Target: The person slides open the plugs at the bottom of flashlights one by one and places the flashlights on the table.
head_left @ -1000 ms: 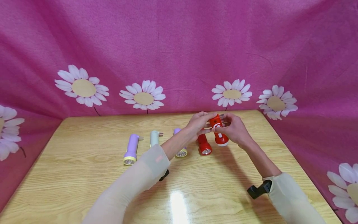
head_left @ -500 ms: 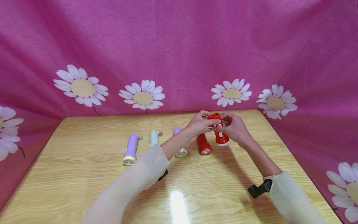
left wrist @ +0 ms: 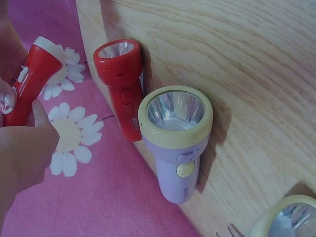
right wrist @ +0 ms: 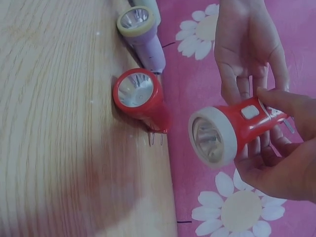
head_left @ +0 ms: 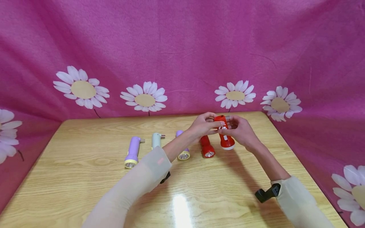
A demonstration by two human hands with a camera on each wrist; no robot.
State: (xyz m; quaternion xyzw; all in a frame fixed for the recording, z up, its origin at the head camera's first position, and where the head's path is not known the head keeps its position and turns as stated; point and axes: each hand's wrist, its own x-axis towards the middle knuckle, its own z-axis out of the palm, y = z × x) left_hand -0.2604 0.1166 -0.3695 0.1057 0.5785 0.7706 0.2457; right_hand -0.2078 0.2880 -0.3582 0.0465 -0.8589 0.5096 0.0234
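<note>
A red flashlight [head_left: 227, 143] with a white rim is held above the table's far right part, lens end down. My left hand [head_left: 201, 126] pinches its upper body, thumb across the white print. My right hand [head_left: 243, 132] grips it from the other side, fingers behind it. In the right wrist view metal plug prongs [right wrist: 289, 127] stick out near the red flashlight's tail, and a light switch [right wrist: 250, 112] shows on its side. A second red flashlight [head_left: 207, 150], with a red rim, lies just left of the held one, partly hidden by my left hand.
Left of these lie a purple flashlight [head_left: 183, 154] with a yellow rim, a pale green one [head_left: 156, 140] partly behind my left sleeve, and another purple one [head_left: 133, 148]. They rest on the wooden table [head_left: 85, 177]. A pink flowered cloth [head_left: 182, 63] hangs behind and at both sides.
My left thumb has slid from the top end of the red flashlight down over its white print. The flashlight has tilted slightly, so more of its top end shows.
</note>
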